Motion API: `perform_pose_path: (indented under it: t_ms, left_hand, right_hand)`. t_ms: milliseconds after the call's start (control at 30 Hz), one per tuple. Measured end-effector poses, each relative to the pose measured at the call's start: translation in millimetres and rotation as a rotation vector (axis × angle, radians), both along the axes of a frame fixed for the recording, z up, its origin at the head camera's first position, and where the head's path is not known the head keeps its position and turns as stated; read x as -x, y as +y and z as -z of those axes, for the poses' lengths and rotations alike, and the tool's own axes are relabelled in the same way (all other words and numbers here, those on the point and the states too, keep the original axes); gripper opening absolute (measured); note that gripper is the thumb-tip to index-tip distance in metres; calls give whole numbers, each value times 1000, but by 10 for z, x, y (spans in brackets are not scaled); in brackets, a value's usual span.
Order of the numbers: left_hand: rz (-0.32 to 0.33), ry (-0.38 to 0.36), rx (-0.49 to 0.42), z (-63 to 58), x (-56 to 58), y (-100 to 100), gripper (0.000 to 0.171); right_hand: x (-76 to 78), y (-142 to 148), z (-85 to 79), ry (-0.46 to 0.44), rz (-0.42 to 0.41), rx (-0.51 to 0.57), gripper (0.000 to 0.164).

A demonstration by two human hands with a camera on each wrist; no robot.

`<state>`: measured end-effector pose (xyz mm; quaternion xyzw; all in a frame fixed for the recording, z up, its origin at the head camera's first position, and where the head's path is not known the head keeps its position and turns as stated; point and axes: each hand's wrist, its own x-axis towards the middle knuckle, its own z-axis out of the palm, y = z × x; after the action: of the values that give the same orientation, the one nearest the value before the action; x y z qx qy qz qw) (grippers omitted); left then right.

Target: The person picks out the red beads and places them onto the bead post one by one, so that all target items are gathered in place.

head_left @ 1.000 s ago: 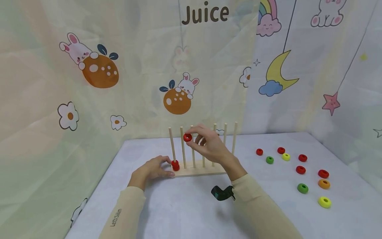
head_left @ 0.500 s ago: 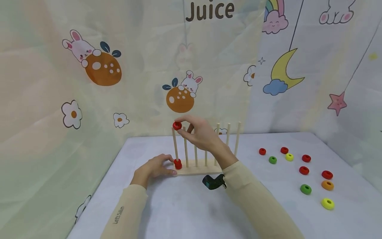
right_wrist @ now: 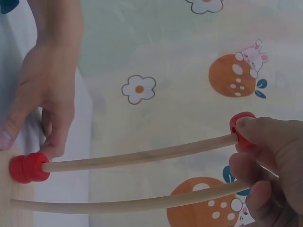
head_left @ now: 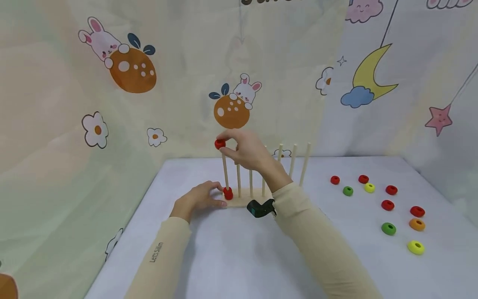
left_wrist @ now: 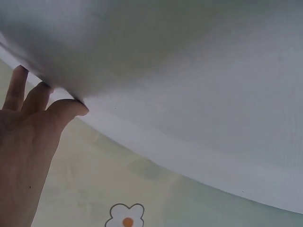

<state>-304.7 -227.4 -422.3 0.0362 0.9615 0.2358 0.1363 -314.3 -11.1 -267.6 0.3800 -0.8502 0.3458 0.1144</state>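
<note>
My right hand (head_left: pixel 249 151) pinches a red ring (head_left: pixel 220 144) between thumb and fingers at the top of the leftmost peg (head_left: pixel 225 172). In the right wrist view the peg's tip meets the hole of this red ring (right_wrist: pixel 242 124). Two more red rings (right_wrist: pixel 29 167) are stacked at the foot of that peg. The pegs stand upright in a row on a wooden base (head_left: pixel 239 202). My left hand (head_left: pixel 199 197) grips the left end of this base, thumb at the front and fingers behind. The right forearm hides part of the base.
On the right of the white table (head_left: pixel 224 257) lie several loose rings: red rings (head_left: pixel 387 205), green rings (head_left: pixel 388 229), yellow rings (head_left: pixel 415 247) and an orange ring (head_left: pixel 417 224). A printed cloth (head_left: pixel 186 104) hangs behind. A black wrist camera (head_left: pixel 260 208) sits under my right wrist.
My right hand has carried the red ring left and up, from among the pegs to the tip of the leftmost one. The left hand keeps its place; the head view has tilted down.
</note>
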Motion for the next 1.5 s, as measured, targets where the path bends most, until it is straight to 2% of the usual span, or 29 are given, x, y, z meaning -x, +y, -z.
perform_pose_path:
  t_ms: [133, 233, 467, 600, 733, 900, 1133, 1300, 1500]
  left_hand:
    - [-12, 5, 28, -13, 29, -53, 54]
    - [-3, -2, 9, -4, 26, -73, 54]
    - [-4, -6, -18, 22, 48, 29, 54]
    - [4, 4, -21, 26, 57, 68, 53]
    - [17, 11, -22, 37, 73, 74, 52]
    - [45, 30, -25, 26, 68, 51, 51]
    - [87, 71, -24, 33, 5, 31, 44]
    - [91, 91, -18, -16, 24, -18, 44]
    - [100, 93, -24, 0, 24, -31, 47]
  right_hand:
    - [-18, -76, -79, 18, -21, -60, 28]
    - [-36, -104, -81, 23, 1, -70, 26]
    - [-72, -15, -74, 37, 14, -37, 21]
    - [-90, 33, -89, 15, 46, -62, 20]
    - [-100, 48, -95, -10, 75, -107, 24]
    - [-134, 70, -87, -2, 79, -94, 34]
    - [-266, 231, -6, 52, 13, -48, 33]
    - [-318, 404, 63, 141, -57, 17, 25]
    - [-351, 677, 209, 167, -114, 29, 22]
